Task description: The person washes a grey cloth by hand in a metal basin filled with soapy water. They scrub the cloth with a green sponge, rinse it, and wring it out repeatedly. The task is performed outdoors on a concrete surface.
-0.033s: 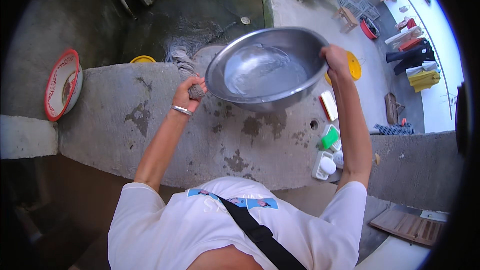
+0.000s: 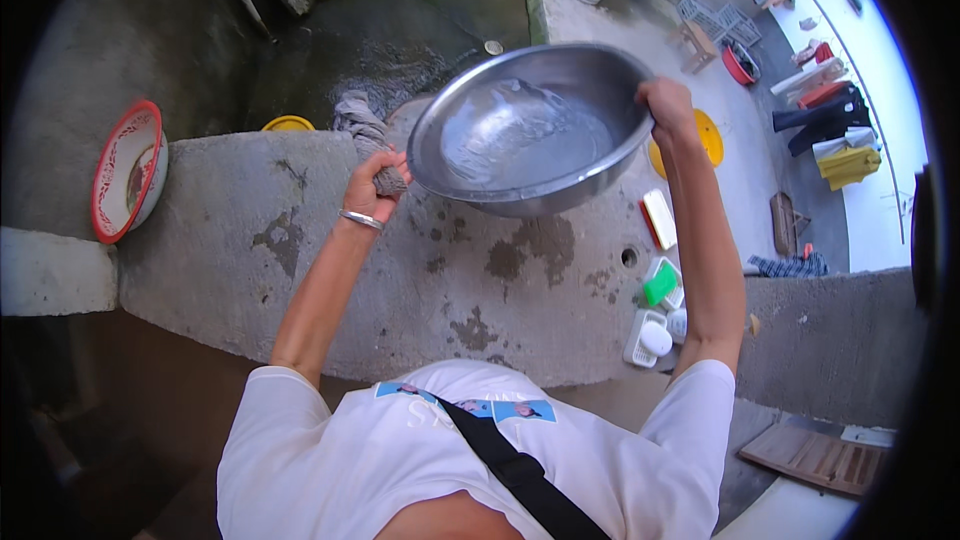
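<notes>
My right hand (image 2: 667,105) grips the right rim of a large steel basin (image 2: 535,198), with the fingers wrapped round its edge. Some clear water (image 2: 500,155) lies inside, drawn toward the far left side of the tilted bowl. A twisted grey wet cloth (image 2: 362,118) is in my closed left hand (image 2: 375,185), one end showing at the fingers, the rest reaching away over the ledge's far edge. That hand is right beside the basin's left rim; whether it also bears on it I cannot tell. Beneath both hands runs a damp-spotted concrete ledge (image 2: 390,290).
A red-rimmed enamel basin (image 2: 152,175) leans at the left. On the right of the ledge are a brush (image 2: 658,218), green soap (image 2: 660,283) and white soap (image 2: 655,338) in dishes, near a small hole (image 2: 628,257). Beyond lies wet ground (image 2: 370,10); clothes (image 2: 835,120) hang far right.
The basin has risen slightly and tips a little more, and the water in it has shifted. My hands keep their holds.
</notes>
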`<state>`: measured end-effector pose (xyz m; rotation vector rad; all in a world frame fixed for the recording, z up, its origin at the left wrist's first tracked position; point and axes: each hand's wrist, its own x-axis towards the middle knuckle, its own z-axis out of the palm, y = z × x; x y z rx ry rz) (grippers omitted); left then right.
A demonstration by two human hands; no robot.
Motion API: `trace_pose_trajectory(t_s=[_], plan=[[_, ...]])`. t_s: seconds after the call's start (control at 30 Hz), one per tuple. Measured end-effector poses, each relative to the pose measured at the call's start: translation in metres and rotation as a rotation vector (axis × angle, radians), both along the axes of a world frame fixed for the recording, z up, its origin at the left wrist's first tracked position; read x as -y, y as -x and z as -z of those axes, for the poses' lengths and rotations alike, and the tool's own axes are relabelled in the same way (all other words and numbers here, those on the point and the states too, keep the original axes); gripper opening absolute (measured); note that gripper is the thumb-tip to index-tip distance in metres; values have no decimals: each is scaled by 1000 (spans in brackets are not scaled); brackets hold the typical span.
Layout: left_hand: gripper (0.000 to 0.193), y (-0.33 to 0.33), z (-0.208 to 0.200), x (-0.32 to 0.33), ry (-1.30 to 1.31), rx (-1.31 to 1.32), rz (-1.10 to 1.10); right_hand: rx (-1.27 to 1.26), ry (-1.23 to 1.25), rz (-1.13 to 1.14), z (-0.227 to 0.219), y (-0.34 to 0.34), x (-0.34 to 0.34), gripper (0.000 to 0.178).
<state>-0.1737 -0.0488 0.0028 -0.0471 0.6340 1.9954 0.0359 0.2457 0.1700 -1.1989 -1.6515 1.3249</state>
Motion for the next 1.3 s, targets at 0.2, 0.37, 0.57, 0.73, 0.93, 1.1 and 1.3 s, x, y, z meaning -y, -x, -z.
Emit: trace_pose_trajectory(t_s=[0.2, 0.37, 0.57, 0.73, 0.93, 1.1, 1.3], plan=[[21, 68, -16, -25, -25, -265, -151, -32, -141, -58, -56, 91, 1, 15], [16, 55, -3, -17, 106, -311, -106, 32, -116, -115, -22, 75, -8, 21], [26, -13, -9, 33, 121, -252, 30, -42, 38, -44, 65, -50, 22, 33], [33, -68, -26, 78, 188, -322, 216, -350, 240, 35, 118, -161, 94, 49], [37, -107, -32, 93, 356, -610, 422, -504, 301, 211, 154, -233, 158, 47], [56, -128, -28, 93, 513, -753, 443, -619, 276, 210, 176, -251, 176, 47], [39, -134, -29, 96, 556, -899, 552, -732, 281, 237, 193, -258, 193, 46]])
